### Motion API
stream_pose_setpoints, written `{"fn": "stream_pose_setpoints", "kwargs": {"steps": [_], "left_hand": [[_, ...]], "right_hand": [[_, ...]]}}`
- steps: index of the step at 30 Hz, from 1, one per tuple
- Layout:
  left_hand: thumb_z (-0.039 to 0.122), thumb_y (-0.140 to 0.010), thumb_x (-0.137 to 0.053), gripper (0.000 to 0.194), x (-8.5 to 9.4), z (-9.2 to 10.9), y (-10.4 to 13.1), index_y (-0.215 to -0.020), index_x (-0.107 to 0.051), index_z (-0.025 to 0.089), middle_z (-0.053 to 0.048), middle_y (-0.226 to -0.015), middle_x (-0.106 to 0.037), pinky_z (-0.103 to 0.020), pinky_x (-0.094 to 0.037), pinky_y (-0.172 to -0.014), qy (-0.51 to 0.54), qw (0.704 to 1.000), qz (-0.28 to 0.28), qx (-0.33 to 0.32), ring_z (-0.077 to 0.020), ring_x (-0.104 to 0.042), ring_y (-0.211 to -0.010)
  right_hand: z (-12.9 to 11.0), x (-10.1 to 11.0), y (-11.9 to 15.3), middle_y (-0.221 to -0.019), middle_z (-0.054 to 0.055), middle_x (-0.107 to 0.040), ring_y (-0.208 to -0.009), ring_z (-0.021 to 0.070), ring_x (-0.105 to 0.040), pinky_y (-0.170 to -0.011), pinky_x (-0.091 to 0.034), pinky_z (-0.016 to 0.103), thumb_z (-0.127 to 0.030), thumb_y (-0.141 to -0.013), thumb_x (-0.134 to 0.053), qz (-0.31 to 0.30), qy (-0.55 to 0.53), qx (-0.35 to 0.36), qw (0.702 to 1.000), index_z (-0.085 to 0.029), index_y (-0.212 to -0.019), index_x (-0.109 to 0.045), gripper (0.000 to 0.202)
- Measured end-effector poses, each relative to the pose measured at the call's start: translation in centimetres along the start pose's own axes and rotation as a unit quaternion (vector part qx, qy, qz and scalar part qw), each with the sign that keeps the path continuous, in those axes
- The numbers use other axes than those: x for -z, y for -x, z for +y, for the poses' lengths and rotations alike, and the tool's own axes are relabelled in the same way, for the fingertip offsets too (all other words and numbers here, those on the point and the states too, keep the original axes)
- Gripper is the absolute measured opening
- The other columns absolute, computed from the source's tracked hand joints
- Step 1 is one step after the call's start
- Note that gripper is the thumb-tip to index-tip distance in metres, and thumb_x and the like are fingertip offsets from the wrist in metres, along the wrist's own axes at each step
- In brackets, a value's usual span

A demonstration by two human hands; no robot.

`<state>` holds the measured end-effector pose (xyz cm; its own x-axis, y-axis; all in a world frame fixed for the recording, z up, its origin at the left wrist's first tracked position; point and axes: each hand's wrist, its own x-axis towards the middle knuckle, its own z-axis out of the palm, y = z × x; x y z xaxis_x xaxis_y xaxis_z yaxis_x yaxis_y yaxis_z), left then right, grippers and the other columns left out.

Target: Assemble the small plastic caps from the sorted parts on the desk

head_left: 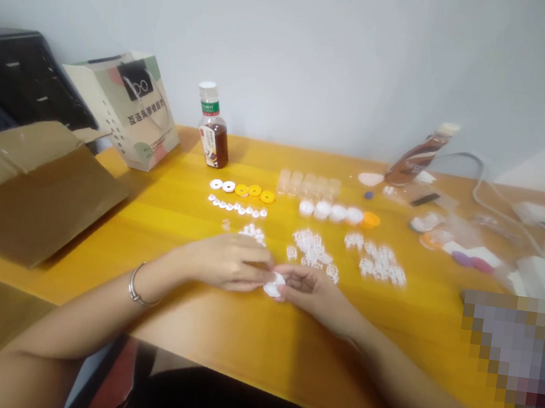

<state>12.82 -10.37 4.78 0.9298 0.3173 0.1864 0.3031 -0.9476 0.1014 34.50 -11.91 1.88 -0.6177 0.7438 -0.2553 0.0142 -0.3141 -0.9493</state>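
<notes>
At the near edge of the yellow surface [190,220]: left hand [225,261] and right hand [309,289], fingertips meeting, both pinching one small white round disc [274,284] held just above the surface between them. Left wrist: silver bracelet [137,286].

Beyond the hands: loose heaps of small white plastic pieces [380,263], near the fingers. Farther back: a row of flat rings [241,189], two white and three yellow, with a line of tiny white pieces just in front; to its right, a row of white caps [329,211] ending in one orange cap [371,219], clear cups behind.

Rear left: upright bottle of brown liquid [213,128]; printed paper bag [129,108] beside it; brown cardboard box [28,188] at the left edge.

Rear right: a second bottle [417,156], tilted; white cables [486,185]; blurred packets, detail not legible.
</notes>
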Motion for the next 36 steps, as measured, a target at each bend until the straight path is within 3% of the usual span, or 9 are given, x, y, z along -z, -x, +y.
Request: {"fn": "stream_pose_setpoints", "kwargs": {"steps": [7,11,18,22,24,27,30,34,36], "left_hand": [[0.018,-0.088,-0.043,0.021,-0.6,-0.2,0.4,-0.105,-0.054,0.022,-0.005,-0.104,-0.06,-0.032,-0.041,-0.076,-0.075,0.996,0.032,-0.043,-0.0156,-0.052,-0.094],[0.013,-0.087,-0.043,0.021,-1.0,0.0,0.5,-0.101,-0.055,0.022,-0.004,-0.101,-0.061,-0.032,-0.042,-0.078,-0.053,0.995,0.066,-0.055,-0.0147,-0.052,-0.098],[0.018,-0.087,-0.047,0.028,-1.4,-0.4,0.3,-0.114,-0.05,0.024,-0.005,-0.1,-0.061,-0.03,-0.045,-0.075,0.031,0.993,0.115,0.001,-0.0133,-0.054,-0.089],[0.024,-0.086,-0.049,0.035,-0.8,-0.7,0.4,-0.121,-0.046,0.021,-0.007,-0.098,-0.06,-0.03,-0.046,-0.077,0.09,0.984,0.139,0.058,-0.0137,-0.054,-0.089],[0.026,-0.087,-0.048,0.029,-0.1,-0.7,0.5,-0.114,-0.053,0.019,-0.007,-0.095,-0.06,-0.029,-0.046,-0.077,0.129,0.98,0.116,0.096,-0.0137,-0.055,-0.087],[0.033,-0.084,-0.051,0.023,0.7,-0.4,0.9,-0.099,-0.059,0.018,-0.006,-0.092,-0.06,-0.027,-0.045,-0.075,0.167,0.978,0.013,0.124,-0.0138,-0.056,-0.083],[0.039,-0.073,-0.063,0.036,0.4,0.1,1.2,-0.1,-0.058,0.017,-0.006,-0.095,-0.058,-0.027,-0.044,-0.071,0.161,0.976,-0.055,0.136,-0.0161,-0.056,-0.082],[0.024,-0.077,-0.058,0.023,-0.4,0.2,1.2,-0.099,-0.057,0.017,-0.006,-0.095,-0.056,-0.024,-0.043,-0.07,0.184,0.973,-0.055,0.128,-0.0139,-0.055,-0.079],[0.021,-0.08,-0.054,0.02,-0.4,0.0,1.1,-0.1,-0.056,0.017,-0.006,-0.096,-0.056,-0.027,-0.044,-0.075,0.235,0.961,-0.02,0.144,-0.014,-0.054,-0.084]], "right_hand": [[-0.3,0.3,0.4,-0.089,0.003,-0.069,-0.081,0.0147,-0.063,-0.079,-0.048,0.033,-0.031,-0.067,-0.069,0.013,0.009,0.015,1.0,-0.02,-0.098,-0.063,0.033],[-0.6,0.1,0.7,-0.086,0.002,-0.069,-0.078,0.0139,-0.063,-0.078,-0.049,0.032,-0.03,-0.068,-0.068,0.011,0.003,0.019,1.0,-0.022,-0.099,-0.063,0.033],[-0.4,0.2,0.5,-0.089,0.002,-0.069,-0.081,0.0143,-0.063,-0.08,-0.049,0.033,-0.031,-0.07,-0.066,0.009,0.006,0.035,0.999,-0.024,-0.103,-0.062,0.034],[-0.2,0.7,-0.1,-0.097,0.004,-0.068,-0.089,0.0173,-0.062,-0.086,-0.046,0.037,-0.033,-0.07,-0.066,0.038,0.033,0.047,0.998,-0.022,-0.105,-0.062,0.037],[-0.2,1.0,-0.4,-0.1,0.004,-0.067,-0.093,0.0183,-0.061,-0.09,-0.044,0.038,-0.033,-0.068,-0.068,0.065,0.048,0.059,0.995,-0.023,-0.105,-0.061,0.039],[-0.1,1.3,-0.6,-0.097,0.003,-0.067,-0.093,0.0182,-0.06,-0.092,-0.042,0.039,-0.031,-0.067,-0.069,0.088,0.068,0.068,0.991,-0.023,-0.106,-0.06,0.041],[0.1,1.4,-0.6,-0.096,0.003,-0.066,-0.09,0.0171,-0.061,-0.091,-0.043,0.038,-0.031,-0.067,-0.069,0.094,0.076,0.071,0.99,-0.022,-0.108,-0.059,0.043],[0.3,1.4,-0.7,-0.095,0.004,-0.067,-0.089,0.0175,-0.061,-0.091,-0.043,0.038,-0.031,-0.067,-0.069,0.111,0.082,0.077,0.987,-0.022,-0.108,-0.059,0.044],[0.2,1.3,-0.7,-0.096,0.004,-0.067,-0.089,0.0182,-0.061,-0.09,-0.044,0.039,-0.032,-0.066,-0.069,0.135,0.085,0.08,0.984,-0.022,-0.107,-0.06,0.043]]}}
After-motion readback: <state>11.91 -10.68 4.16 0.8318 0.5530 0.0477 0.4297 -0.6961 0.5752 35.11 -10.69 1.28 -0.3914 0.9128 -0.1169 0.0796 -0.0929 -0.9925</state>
